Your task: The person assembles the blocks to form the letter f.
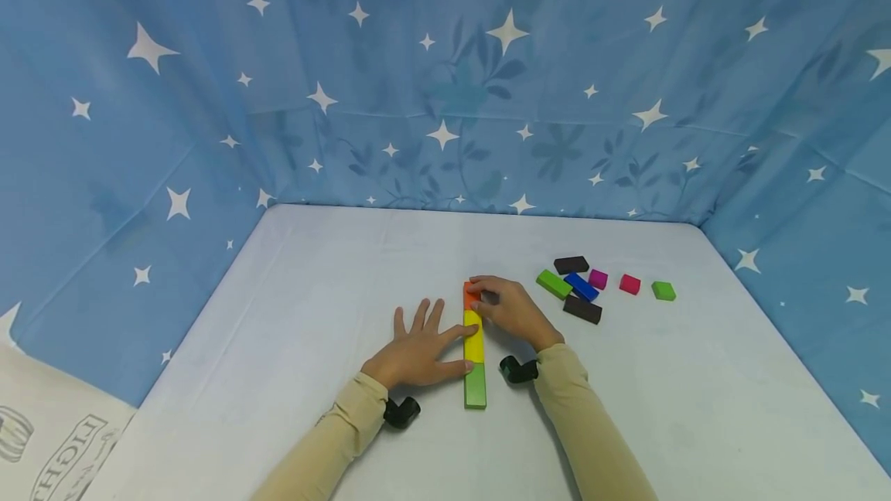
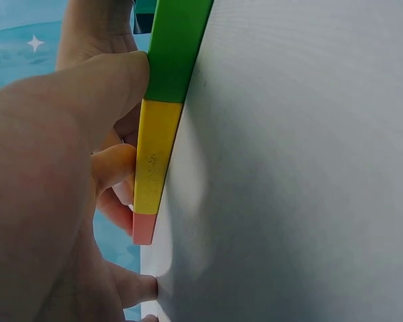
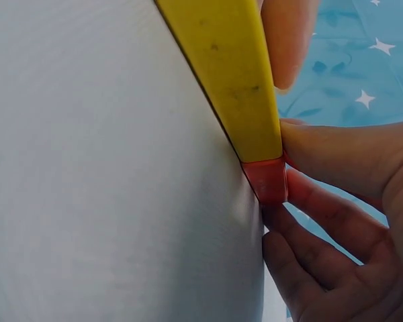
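Observation:
Three blocks lie end to end in a line on the table: a green block [image 1: 476,386] nearest me, a yellow block [image 1: 474,348] in the middle and an orange block [image 1: 469,300] at the far end. With its fingers spread, my left hand [image 1: 419,352] rests its thumb near the green-yellow seam and its index fingertip on the yellow block. My right hand [image 1: 513,309] holds the orange block between thumb and fingers. In the right wrist view the thumb sits on top near the seam, and other fingers curl round the far end of the orange block [image 3: 267,181].
Right of the line lie two black blocks [image 1: 582,309], a green block [image 1: 554,284] and a blue block [image 1: 581,286]. Small magenta [image 1: 598,278], red [image 1: 629,284] and green [image 1: 663,291] cubes are farther right. A blue star-patterned curtain [image 1: 445,83] surrounds the white table [image 1: 313,269].

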`<state>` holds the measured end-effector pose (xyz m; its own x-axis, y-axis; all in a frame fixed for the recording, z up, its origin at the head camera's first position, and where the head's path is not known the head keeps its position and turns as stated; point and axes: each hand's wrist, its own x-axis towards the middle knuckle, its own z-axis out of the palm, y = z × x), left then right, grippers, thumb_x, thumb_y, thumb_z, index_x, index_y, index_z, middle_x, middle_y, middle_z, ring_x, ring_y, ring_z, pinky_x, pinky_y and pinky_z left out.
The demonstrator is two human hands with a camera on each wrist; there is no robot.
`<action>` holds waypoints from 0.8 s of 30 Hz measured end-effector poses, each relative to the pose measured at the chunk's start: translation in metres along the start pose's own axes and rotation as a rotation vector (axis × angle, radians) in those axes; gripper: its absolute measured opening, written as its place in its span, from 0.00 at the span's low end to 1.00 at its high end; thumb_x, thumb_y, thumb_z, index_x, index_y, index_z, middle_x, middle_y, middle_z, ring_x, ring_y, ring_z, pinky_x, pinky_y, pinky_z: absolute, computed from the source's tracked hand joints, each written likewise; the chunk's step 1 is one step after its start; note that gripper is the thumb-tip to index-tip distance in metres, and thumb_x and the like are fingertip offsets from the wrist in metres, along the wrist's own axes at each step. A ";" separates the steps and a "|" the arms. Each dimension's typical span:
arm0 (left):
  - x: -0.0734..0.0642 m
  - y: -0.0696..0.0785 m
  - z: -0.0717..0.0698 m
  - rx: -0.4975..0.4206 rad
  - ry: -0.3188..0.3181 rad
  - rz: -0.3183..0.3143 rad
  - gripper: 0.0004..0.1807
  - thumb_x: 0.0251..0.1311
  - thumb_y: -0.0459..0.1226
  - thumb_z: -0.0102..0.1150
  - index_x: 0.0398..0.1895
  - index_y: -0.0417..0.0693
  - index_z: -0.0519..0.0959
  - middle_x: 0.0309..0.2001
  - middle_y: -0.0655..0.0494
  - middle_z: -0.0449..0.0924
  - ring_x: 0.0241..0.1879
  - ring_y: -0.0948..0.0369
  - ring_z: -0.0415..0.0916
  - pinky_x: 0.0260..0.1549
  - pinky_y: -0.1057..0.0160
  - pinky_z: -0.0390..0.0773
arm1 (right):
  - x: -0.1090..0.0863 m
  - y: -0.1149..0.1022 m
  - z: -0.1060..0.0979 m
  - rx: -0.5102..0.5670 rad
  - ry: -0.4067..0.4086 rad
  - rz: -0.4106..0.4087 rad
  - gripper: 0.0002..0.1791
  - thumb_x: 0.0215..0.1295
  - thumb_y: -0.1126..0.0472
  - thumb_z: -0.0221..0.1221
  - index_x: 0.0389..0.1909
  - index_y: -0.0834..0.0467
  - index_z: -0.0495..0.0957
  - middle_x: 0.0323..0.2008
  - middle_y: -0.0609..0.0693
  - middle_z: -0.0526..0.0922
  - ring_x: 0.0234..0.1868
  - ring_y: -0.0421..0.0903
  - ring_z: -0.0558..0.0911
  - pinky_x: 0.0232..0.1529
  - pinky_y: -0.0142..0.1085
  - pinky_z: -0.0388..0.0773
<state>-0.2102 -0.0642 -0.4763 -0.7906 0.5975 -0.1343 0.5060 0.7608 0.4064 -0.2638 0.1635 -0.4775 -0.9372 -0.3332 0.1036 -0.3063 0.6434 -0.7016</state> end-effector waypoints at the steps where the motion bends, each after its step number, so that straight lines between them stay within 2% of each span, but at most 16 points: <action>1: 0.000 0.000 0.000 -0.001 0.001 0.000 0.36 0.74 0.65 0.54 0.82 0.70 0.69 0.85 0.34 0.42 0.83 0.33 0.36 0.70 0.20 0.35 | 0.000 0.000 0.000 0.001 0.000 -0.001 0.17 0.73 0.66 0.68 0.61 0.61 0.85 0.70 0.55 0.80 0.75 0.59 0.72 0.75 0.55 0.64; 12: 0.000 -0.001 0.002 -0.018 0.007 0.018 0.35 0.74 0.62 0.55 0.81 0.66 0.70 0.85 0.32 0.43 0.82 0.31 0.36 0.69 0.20 0.33 | -0.003 0.000 -0.004 -0.024 -0.002 -0.033 0.22 0.75 0.63 0.66 0.67 0.60 0.82 0.75 0.57 0.74 0.77 0.61 0.69 0.75 0.58 0.63; 18: 0.001 0.001 0.001 -0.009 -0.001 0.000 0.36 0.74 0.64 0.55 0.81 0.68 0.69 0.85 0.34 0.42 0.83 0.33 0.36 0.70 0.20 0.33 | -0.009 -0.004 -0.020 -0.016 0.051 -0.012 0.22 0.77 0.61 0.64 0.68 0.62 0.81 0.73 0.59 0.75 0.76 0.62 0.70 0.73 0.61 0.64; 24: 0.001 0.000 0.002 -0.007 -0.004 -0.008 0.36 0.74 0.65 0.55 0.81 0.69 0.69 0.85 0.34 0.42 0.83 0.34 0.36 0.70 0.20 0.34 | -0.020 -0.002 -0.042 -0.022 0.124 0.039 0.24 0.77 0.58 0.65 0.69 0.63 0.79 0.67 0.60 0.81 0.67 0.63 0.77 0.67 0.62 0.73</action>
<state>-0.2103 -0.0630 -0.4782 -0.7932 0.5925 -0.1407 0.4975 0.7636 0.4116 -0.2515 0.1985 -0.4485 -0.9614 -0.2208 0.1641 -0.2718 0.6695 -0.6913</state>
